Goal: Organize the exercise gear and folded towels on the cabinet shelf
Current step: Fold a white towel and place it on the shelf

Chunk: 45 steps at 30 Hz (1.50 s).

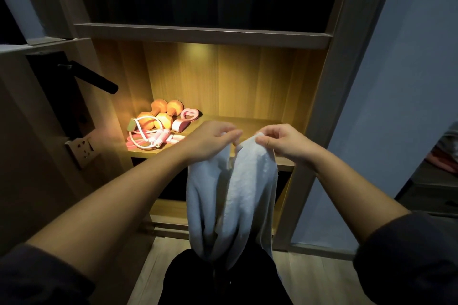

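A white towel hangs in front of the lit cabinet shelf, its lower end draped down to my lap. My left hand pinches one top corner and my right hand pinches the other, the two corners close together. On the shelf's left side lie two orange dumbbells, a pink heart-shaped grip trainer and a pink and white jump rope in a loose heap.
A door with a black lever handle stands close on the left. The cabinet's upright frame bounds the shelf on the right, with a dark compartment above. Wood floor lies below. A dark piece of furniture sits at far right.
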Each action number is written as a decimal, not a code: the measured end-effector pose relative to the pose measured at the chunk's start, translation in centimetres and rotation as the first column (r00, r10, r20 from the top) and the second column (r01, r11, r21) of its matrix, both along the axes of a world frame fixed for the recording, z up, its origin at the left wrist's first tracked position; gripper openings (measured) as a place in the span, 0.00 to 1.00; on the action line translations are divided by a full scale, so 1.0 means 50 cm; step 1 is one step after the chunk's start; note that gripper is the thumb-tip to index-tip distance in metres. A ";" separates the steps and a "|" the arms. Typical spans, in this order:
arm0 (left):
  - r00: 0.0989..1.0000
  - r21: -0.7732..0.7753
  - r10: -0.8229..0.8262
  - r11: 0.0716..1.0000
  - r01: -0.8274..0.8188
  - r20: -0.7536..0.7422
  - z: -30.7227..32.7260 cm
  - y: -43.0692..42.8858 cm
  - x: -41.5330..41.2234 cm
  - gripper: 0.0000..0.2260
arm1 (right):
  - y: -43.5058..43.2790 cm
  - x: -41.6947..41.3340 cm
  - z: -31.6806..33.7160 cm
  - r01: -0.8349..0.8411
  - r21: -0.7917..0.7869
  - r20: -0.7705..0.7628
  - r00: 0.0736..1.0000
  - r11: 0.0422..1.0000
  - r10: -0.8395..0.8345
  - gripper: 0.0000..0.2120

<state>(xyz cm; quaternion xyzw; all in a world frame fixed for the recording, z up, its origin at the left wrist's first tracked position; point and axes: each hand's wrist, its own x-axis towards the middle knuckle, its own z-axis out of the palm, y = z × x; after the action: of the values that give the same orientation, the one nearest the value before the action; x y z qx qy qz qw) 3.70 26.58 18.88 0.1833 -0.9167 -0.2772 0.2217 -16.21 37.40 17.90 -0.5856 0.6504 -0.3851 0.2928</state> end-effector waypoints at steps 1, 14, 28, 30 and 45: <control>0.997 -0.035 0.081 0.996 -0.082 -0.010 -0.002 -0.018 0.010 0.13 | -0.008 -0.019 -0.007 0.107 -0.027 -0.027 0.994 0.994 -0.108 0.08; 0.848 0.351 0.456 0.773 -0.528 0.270 -0.022 -0.203 0.315 0.36 | 0.086 -0.342 -0.062 0.911 0.019 -0.043 0.413 0.413 -0.910 0.16; 0.769 0.151 0.631 0.755 -0.639 0.103 -0.043 -0.218 0.311 0.15 | 0.110 -0.333 -0.070 0.926 0.016 -0.002 0.377 0.377 -0.926 0.15; 0.673 -0.027 0.739 0.674 -0.738 0.033 -0.040 -0.206 0.315 0.15 | 0.104 -0.331 -0.067 0.921 0.003 -0.007 0.389 0.389 -0.921 0.14; 0.497 -0.435 0.868 0.440 -0.785 -0.019 0.008 -0.196 0.348 0.05 | 0.097 -0.326 0.016 0.943 -0.174 0.109 0.306 0.285 -0.946 0.13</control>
<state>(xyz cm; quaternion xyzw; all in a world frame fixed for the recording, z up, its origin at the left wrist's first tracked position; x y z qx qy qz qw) 21.10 16.76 19.30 0.5892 -0.7600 0.0756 0.2636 -32.49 42.26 18.70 -0.1195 0.8288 -0.5436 -0.0575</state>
